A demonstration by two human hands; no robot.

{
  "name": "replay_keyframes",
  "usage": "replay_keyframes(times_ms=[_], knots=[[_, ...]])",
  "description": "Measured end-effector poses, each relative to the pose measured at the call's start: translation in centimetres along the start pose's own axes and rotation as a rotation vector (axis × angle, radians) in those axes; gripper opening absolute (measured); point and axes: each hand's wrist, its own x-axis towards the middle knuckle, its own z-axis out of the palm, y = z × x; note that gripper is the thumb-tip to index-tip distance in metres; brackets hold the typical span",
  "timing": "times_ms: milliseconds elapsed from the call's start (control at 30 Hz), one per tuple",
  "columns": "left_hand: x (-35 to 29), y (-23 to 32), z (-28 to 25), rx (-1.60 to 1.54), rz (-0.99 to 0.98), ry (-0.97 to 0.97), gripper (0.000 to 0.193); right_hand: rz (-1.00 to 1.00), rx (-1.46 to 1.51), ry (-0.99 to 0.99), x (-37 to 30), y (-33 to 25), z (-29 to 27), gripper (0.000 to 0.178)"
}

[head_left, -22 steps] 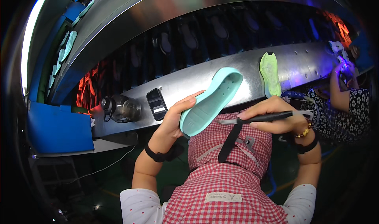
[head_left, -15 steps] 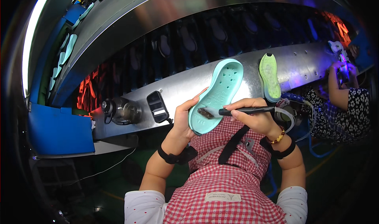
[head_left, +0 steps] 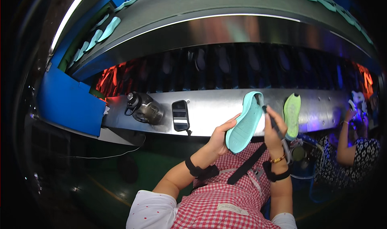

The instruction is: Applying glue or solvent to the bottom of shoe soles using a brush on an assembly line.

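My left hand (head_left: 221,138) grips a turquoise shoe sole (head_left: 244,129) by its left side near the heel, holding it tilted above the bench's near edge. In my right hand (head_left: 275,129) is a brush with a black handle (head_left: 273,123), pointing up toward the sole's toe end. Its bristles appear to lie at the right rim near the toe, partly hidden by the sole's raised wall. A pale hose runs down from the brush beside my wrist. Just right of this hand, a light green sole (head_left: 292,113) lies on the metal bench.
A dark water bottle (head_left: 146,109) and a black phone-like case (head_left: 180,115) stand on the steel bench (head_left: 213,108) to the left. Behind it is a dark rack, and above that a conveyor (head_left: 193,7) carrying turquoise soles. At right, a co-worker's arm (head_left: 343,142) reaches in.
The brush has gone from the heel area to the toe-end rim of the turquoise sole. The sole is turned more edge-on, and my view has shifted, showing more of the conveyor.
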Motion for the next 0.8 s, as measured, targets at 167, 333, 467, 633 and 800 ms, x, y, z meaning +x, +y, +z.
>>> replay_keyframes(times_ms=[167,333,467,633,800], knots=[[-1.3,4.1,-1.0,0.126,0.174,-0.069,0.055,0.218,0.290,-0.472,-0.9,-4.5,-2.8,0.018],[-4.2,14.3,4.5,0.424,0.558,-0.039,0.055,0.469,0.946,-0.209,-0.9,-2.8,-6.9,0.016],[-1.1,25.6,7.3,-0.004,0.777,-0.121,0.058,0.588,0.999,-0.008,-1.4,-0.7,-7.2,0.016],[3.4,33.9,7.1,-0.404,0.970,0.043,0.083,0.576,0.975,0.049,-2.0,0.6,-6.9,0.013],[8.0,31.1,13.7,0.521,0.753,0.131,0.045,0.637,0.975,0.126,-2.4,2.3,-7.5,0.010]])
